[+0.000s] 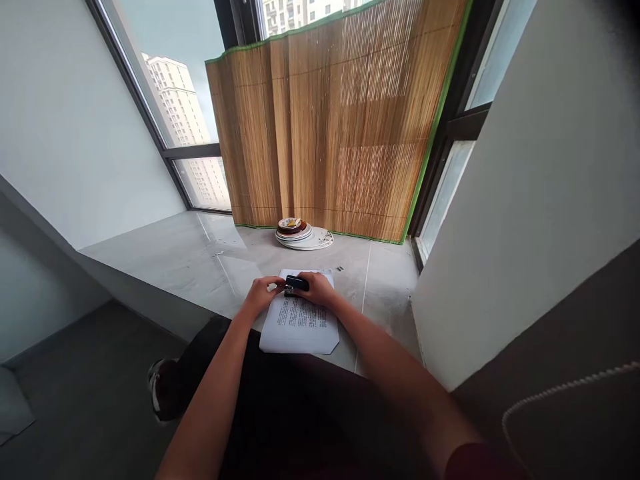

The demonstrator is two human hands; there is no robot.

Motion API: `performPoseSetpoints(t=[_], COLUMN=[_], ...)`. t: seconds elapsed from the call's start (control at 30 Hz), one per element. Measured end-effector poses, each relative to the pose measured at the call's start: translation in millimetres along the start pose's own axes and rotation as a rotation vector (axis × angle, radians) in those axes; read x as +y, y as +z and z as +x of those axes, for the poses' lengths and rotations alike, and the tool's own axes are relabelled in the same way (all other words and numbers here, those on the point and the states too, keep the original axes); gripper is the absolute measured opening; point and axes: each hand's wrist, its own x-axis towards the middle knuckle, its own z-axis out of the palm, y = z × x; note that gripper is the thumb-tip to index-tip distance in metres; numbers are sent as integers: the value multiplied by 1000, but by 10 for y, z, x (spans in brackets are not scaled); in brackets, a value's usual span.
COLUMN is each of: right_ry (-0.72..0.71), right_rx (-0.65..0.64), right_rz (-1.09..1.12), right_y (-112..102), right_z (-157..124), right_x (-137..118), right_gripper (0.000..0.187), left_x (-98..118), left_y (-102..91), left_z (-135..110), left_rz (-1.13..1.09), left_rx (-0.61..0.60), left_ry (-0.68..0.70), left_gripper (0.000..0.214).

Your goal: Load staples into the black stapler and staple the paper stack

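Note:
A black stapler is over the top part of a printed sheet of paper. My right hand is closed around the stapler's right end. On the other side, my left hand has its thumb and fingertips drawn together at the stapler's left end, by the paper's upper left edge. Whatever those fingertips pinch is too small to make out. Rows of text run across the paper, which lies on the pale tiled ledge with its near corners cut or folded.
A stack of plates and small dishes stands at the back, beside a flat oval plate. Small dark bits lie right of the paper. A bamboo mat covers the window behind. A white wall bounds the right side.

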Motion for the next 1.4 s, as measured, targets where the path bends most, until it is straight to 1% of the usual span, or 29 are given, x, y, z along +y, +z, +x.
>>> performPoseSetpoints(t=[0.13, 0.2, 0.3, 0.37, 0.5, 0.6, 0.7, 0.83, 0.93, 1.03, 1.2, 1.4], right_ry=[-1, -1, -10, -11, -9, -5, -3, -2, -5, -4, -19, -16], right_rx=[4, 8, 6, 1, 3, 6, 10, -4, -8, -1, 19, 27], right_rz=[-1, -6, -9, -7, 10, 11, -3, -16, -13, -8, -13, -9], right_y=[-3, -1, 5, 8, 10, 10, 7, -1, 0, 10, 31, 31], right_z=[-1, -1, 2, 5, 6, 5, 5, 11, 15, 16, 17, 13], right_x=[-3, 1, 10, 16, 28, 31, 27, 21, 24, 34, 53, 50], right_gripper=[25, 25, 25, 25, 27, 28, 28, 29, 30, 31, 29, 29], left_x=[14, 7, -33, -69, -125, -137, -128, -103, -90, -86, -99, -117], left_y=[8, 6, -9, -19, -18, -5, -2, -18, -16, 1, 15, 8], left_z=[4, 19, 49, 65, 77, 78, 79, 66, 51, 43, 52, 57], left_rz=[35, 6, -79, -161, -294, -326, -280, -65, 79, 168, 210, 220], left_rx=[30, 91, 204, 232, 195, 152, 121, 57, -24, -54, -66, -81], left_ry=[83, 98, 54, 0, -104, -113, -55, 31, 44, 45, 49, 31], left_gripper=[15, 13, 18, 24, 41, 52, 48, 47, 46, 41, 37, 37])
